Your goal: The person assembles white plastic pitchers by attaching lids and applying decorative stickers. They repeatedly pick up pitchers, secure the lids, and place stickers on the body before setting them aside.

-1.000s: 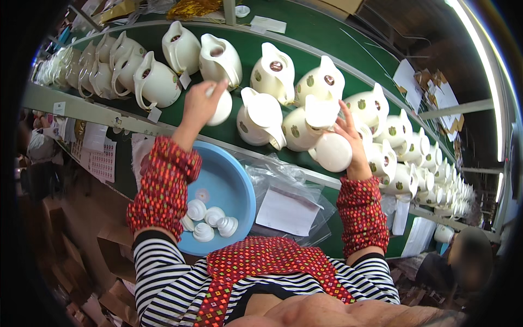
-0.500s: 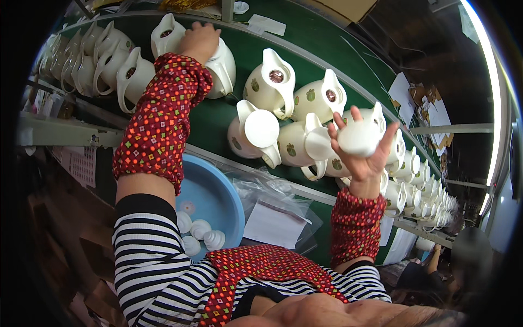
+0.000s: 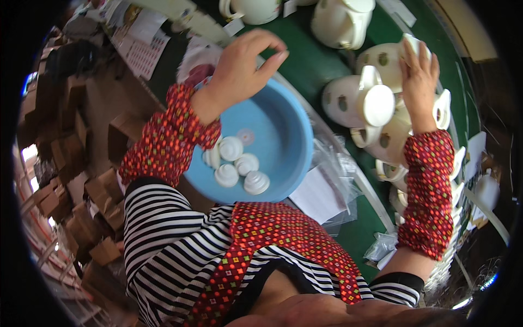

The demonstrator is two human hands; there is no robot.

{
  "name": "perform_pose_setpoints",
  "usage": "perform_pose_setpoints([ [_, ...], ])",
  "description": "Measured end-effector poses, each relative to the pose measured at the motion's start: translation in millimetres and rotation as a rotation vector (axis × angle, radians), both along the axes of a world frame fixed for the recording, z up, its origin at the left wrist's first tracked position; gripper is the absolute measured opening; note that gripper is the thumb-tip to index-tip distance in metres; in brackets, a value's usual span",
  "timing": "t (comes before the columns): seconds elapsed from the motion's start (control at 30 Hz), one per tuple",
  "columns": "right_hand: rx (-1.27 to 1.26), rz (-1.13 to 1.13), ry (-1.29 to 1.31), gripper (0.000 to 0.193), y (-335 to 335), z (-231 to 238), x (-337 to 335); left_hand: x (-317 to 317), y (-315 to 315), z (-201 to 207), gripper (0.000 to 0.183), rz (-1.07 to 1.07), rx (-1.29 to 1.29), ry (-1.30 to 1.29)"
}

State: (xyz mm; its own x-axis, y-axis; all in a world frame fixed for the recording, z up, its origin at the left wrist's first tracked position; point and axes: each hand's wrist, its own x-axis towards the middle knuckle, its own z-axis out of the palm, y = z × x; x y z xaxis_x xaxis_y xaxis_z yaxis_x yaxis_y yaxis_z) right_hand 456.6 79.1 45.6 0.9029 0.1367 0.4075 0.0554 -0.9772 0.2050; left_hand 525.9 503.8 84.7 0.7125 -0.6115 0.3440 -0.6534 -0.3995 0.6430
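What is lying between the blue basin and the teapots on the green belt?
Head view: crumpled clear plastic bags lie between the blue basin and the teapots.

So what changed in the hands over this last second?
The left hand came back from the far teapots and now hovers, empty and loosely curled, over the blue basin. The right hand, which held a white lid up half a second ago, now rests on a cream teapot on the green belt; no lid shows in its grip. The white lids in the basin stayed put.
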Motion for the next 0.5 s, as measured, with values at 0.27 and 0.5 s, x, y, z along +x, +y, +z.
perform_pose_setpoints([
  [0.27,0.581,0.102,0.178,0.06,160.1,53.0,-50.3,-166.9,171.9,-101.6,0.073,0.329,0.789,0.366],
  [0.5,0.338,0.104,1.196,0.086,398.2,-38.4,-208.0,-201.8,171.0,-128.7,0.089,0.368,0.799,0.56],
])
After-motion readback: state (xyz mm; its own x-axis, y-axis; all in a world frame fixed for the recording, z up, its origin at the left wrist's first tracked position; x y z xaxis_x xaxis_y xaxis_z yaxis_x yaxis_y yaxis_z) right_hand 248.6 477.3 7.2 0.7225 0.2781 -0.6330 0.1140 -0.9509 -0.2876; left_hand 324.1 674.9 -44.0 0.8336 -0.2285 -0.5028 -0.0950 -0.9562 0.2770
